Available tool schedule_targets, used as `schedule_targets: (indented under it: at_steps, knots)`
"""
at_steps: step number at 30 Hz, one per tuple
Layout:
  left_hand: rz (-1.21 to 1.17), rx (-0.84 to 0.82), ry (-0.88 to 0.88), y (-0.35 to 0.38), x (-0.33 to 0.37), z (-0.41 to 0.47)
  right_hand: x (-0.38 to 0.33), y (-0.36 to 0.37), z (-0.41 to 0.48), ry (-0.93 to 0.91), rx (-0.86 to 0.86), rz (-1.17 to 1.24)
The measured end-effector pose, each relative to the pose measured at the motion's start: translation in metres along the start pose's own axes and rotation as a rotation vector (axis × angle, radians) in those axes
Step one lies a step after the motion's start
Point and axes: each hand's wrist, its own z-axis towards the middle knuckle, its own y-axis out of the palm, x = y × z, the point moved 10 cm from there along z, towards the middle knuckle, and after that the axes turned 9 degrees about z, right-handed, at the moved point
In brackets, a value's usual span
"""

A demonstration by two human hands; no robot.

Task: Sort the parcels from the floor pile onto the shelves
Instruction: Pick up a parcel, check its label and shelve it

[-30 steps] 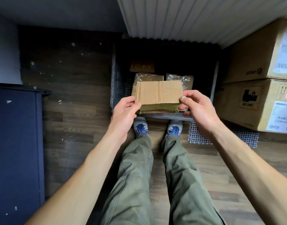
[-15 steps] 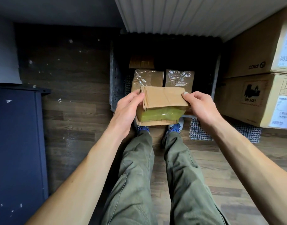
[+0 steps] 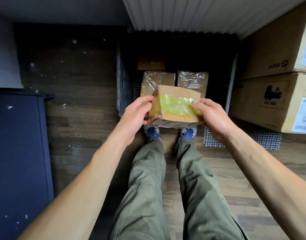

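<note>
A small cardboard parcel (image 3: pixel 174 108) is held in the air between both hands, over the near rim of a dark plastic crate (image 3: pixel 123 87) and above the person's shoes. Its near face is tilted up toward the camera and is crossed by a wide band of yellowish tape. The left end is gripped by the left hand (image 3: pixel 135 116), with the thumb laid at the upper corner and the fingers curled behind and under. The right end is gripped by the right hand (image 3: pixel 212 116), its thumb tip pressed on the tape and its fingers tucked beneath the box.

Just behind the held parcel, inside the crate, two parcels wrapped in clear film are seen side by side: a left wrapped parcel (image 3: pixel 157 81) and a right wrapped parcel (image 3: pixel 194 80). A darker brown parcel (image 3: pixel 151 64) lies deeper in the crate, in shadow.

To the right, a large carton (image 3: pixel 273 49) is stacked on a second carton (image 3: pixel 268 103) marked UN 3481, and both are set on a grey plastic grid mat (image 3: pixel 263 138). The wooden floor (image 3: pixel 76 122) is bordered on the left by a dark blue cabinet (image 3: pixel 18 153). A white ribbed panel (image 3: pixel 183 13) is seen above the crate.
</note>
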Motion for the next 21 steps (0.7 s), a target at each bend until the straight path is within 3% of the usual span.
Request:
schedule_targets:
  at_steps: [6, 12, 16, 21]
  knots:
    - [-0.198, 0.031, 0.058, 0.011, 0.001, -0.005, 0.001, -0.003, 0.006, 0.02, 0.061, 0.013]
    - [0.083, 0.211, 0.186, -0.005, 0.027, -0.002, 0.014, 0.004, -0.006, 0.162, -0.055, -0.09]
    - [0.158, 0.135, 0.169, 0.005, 0.036, 0.005, 0.024, 0.014, -0.02, 0.247, -0.087, -0.015]
    - [0.004, -0.015, 0.099, 0.027, 0.027, 0.008, 0.032, 0.039, -0.032, 0.285, -0.178, 0.023]
